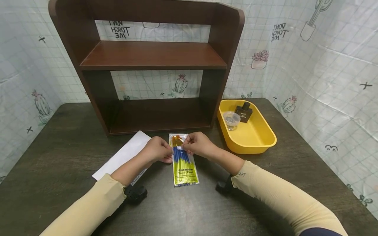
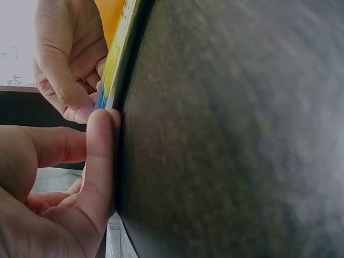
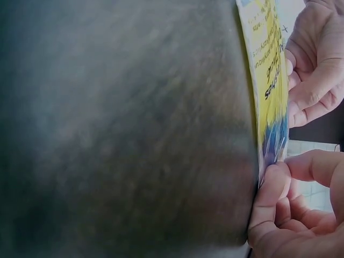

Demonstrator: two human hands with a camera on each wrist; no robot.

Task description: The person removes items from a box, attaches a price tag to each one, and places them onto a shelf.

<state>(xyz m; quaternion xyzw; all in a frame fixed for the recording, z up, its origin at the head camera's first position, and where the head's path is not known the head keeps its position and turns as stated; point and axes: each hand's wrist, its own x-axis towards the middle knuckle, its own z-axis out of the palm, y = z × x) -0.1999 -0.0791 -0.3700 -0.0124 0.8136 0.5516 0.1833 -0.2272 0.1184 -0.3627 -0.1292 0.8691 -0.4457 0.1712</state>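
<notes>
A brush pack (image 1: pixel 185 170) lies near the middle of the tabletop (image 1: pixel 189 213), well in from its left and right edges. The left hand (image 1: pixel 159 150) pinches the pack's left side between thumb and finger; the right hand (image 1: pixel 198 144) pinches its upper right side. White paper (image 1: pixel 125 153) runs under the left forearm (image 1: pixel 130 168). Toward the tabletop's back right corner sits a yellow tray (image 1: pixel 251 149) (a clear cup (image 1: pixel 231 122) and dark bottle (image 1: pixel 243 112) inside). A brown shelf (image 1: pixel 153 56) stands toward the back edge.
</notes>
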